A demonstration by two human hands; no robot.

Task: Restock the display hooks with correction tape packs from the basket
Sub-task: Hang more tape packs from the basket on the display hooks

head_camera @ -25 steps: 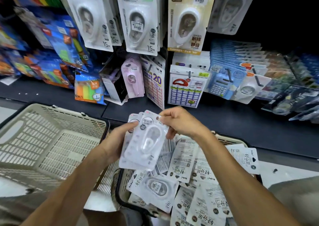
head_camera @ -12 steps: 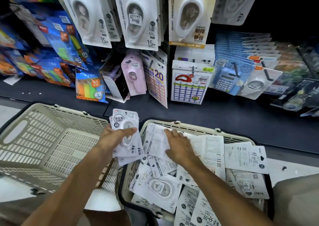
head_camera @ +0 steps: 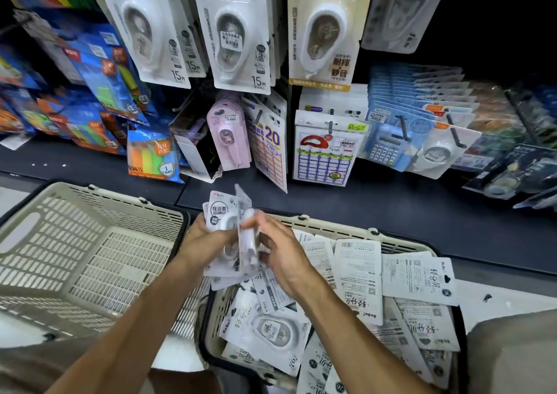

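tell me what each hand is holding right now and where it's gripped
The left hand holds a stack of correction tape packs by its lower left side. The right hand pinches one pack edge-on against that stack.

This is a stationery shop aisle. Carded correction tape packs (head_camera: 238,29) hang in rows on display hooks, some with price stickers (head_camera: 231,41). Below hang label sheets (head_camera: 325,152), a calculator (head_camera: 384,149) and sticky-note packs (head_camera: 150,157) over a dark shelf (head_camera: 376,213). Two beige shopping baskets (head_camera: 90,252) sit in front, one filled with packs (head_camera: 358,273).
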